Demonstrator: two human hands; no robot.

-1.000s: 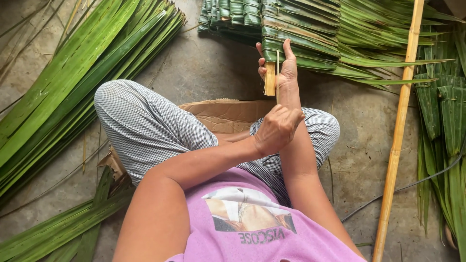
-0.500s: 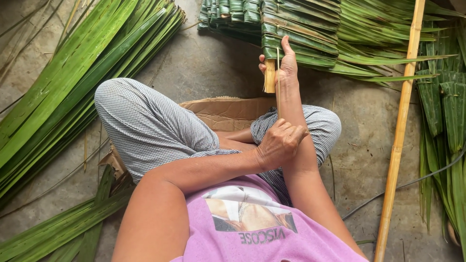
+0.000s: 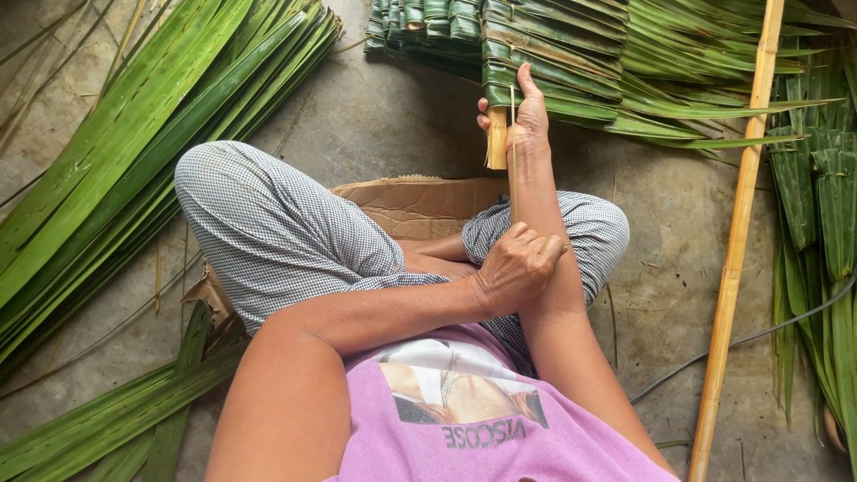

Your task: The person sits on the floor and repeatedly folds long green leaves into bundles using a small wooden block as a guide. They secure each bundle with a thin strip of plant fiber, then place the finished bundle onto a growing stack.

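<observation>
My right hand (image 3: 528, 120) reaches forward and grips the cut end of a short tan stick (image 3: 496, 138). That stick runs into a panel of folded green palm leaves (image 3: 553, 54) lying on the ground ahead. My left hand (image 3: 516, 268) crosses over my right forearm, fingers closed on a thin pale strand (image 3: 512, 178). The strand stretches straight up from it to the stick and the leaves. I sit cross-legged in checked trousers (image 3: 286, 241).
A flattened cardboard sheet (image 3: 420, 201) lies under my legs on the concrete floor (image 3: 393, 116). Long loose palm leaves (image 3: 134, 152) are piled at the left and lower left. A long bamboo pole (image 3: 736, 241) lies at the right, with more folded leaves (image 3: 821, 205) beyond it.
My left hand has drawn back toward my body, down along my right forearm, keeping the thin strand taut. My right hand has stayed on the stick end.
</observation>
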